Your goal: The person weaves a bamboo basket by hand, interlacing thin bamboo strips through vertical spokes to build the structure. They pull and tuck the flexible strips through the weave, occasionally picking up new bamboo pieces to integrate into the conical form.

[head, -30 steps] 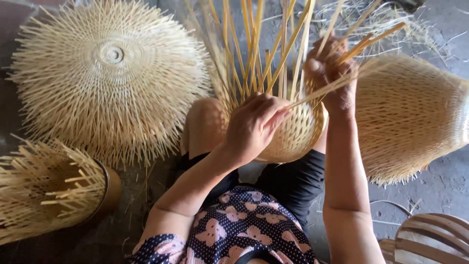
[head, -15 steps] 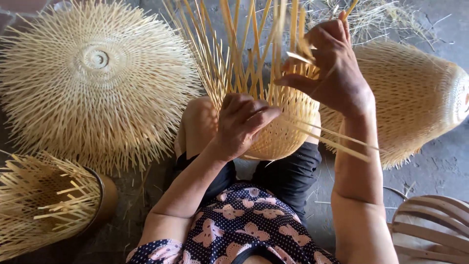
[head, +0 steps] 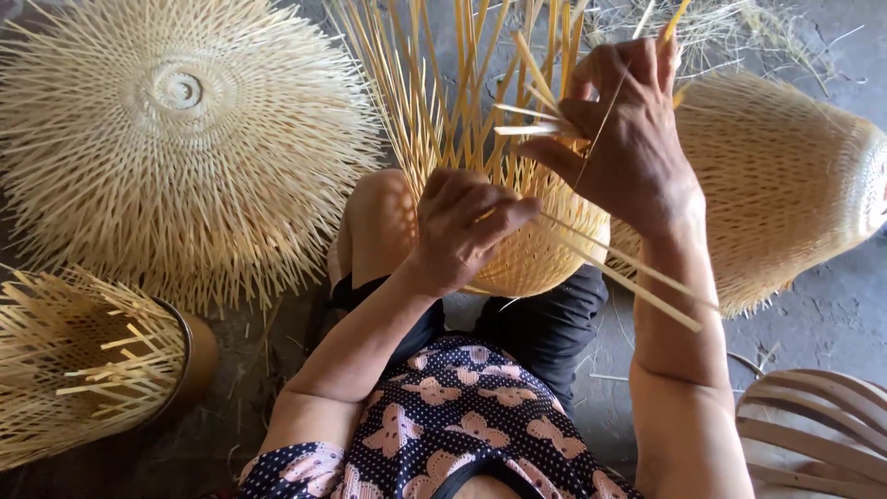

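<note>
Bare grey concrete floor (head: pixel 832 323), strewn w/ straw bits. Right hand (head: pixel 628 148) fingers pinched narrow on thin bamboo strips (head: pixel 531 120), ends poking out left of the fingertips; longer strips (head: pixel 628 277) trailing down-right under the wrist. Left hand (head: pixel 467 231) fingers curled shut, pressed against woven wall of half-made basket (head: pixel 536 259), thumb side on the weave; anything gripped inside – can't tell. Basket resting on lap btwn knees, loose uprights (head: pixel 434 83) fanning up from its rim. Further out: finished woven dome (head: pixel 176 139) w/ spiky edge at upper left, another woven piece (head: pixel 795 176) lying on its side at right, just beside basket. Splint-filled basket (head: pixel 83 360) at lower left, curved wooden slats (head: pixel 822 425) at lower right.
</note>
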